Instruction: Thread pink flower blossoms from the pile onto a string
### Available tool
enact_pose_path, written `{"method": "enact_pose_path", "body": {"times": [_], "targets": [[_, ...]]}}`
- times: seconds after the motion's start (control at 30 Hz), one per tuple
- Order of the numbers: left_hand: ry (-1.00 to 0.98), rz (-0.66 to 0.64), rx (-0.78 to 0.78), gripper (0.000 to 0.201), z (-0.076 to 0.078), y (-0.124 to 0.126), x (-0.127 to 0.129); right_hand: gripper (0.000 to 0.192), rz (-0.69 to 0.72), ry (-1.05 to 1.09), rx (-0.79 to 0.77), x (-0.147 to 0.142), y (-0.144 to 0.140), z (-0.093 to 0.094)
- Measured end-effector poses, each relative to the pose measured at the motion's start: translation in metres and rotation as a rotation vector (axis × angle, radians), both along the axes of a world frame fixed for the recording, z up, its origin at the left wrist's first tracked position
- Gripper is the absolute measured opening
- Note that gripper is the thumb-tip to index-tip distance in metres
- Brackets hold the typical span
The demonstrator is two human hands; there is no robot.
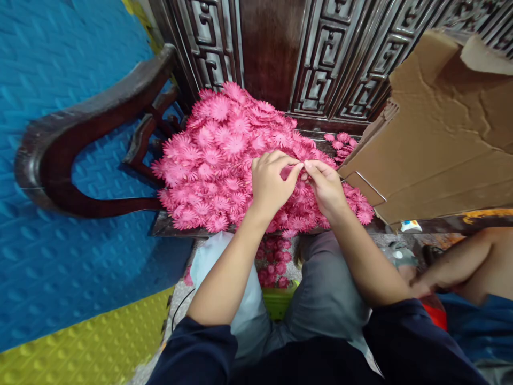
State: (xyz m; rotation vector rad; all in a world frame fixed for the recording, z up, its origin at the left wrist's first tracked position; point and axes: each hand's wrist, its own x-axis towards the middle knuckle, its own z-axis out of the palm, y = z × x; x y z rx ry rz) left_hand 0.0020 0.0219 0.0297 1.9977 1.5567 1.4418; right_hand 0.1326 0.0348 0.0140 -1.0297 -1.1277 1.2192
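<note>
Pink paper daisy-shaped flower (300, 172) pinched between both hands at frame centre, over big heap of same pink paper flowers (224, 155) on dark carved wooden bench (96, 123). Left hand (270, 184) fingers curled narrow, thumb and forefinger tips on flower. Right hand (326, 187) pinches it from 3 o'clock side, fingers close. Torn brown cardboard box (436, 133) at 2 o'clock. More pink flowers in green container (276, 299) at 6 o'clock. Another person's arm (457, 272) at 4 o'clock.
</note>
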Motion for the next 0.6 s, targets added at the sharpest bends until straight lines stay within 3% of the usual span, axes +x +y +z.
{"method": "enact_pose_path", "body": {"times": [0.23,0.6], "targets": [[-0.105,-0.093,-0.059,0.009,0.0018,-0.0006,-0.0012,0.027,0.023,-0.069,0.025,-0.0003,-0.0006,0.0018],[-0.124,-0.086,-0.047,0.010,0.0015,-0.0020,-0.0003,0.013,0.020,-0.047,0.078,-0.0029,-0.0057,0.0076]]}}
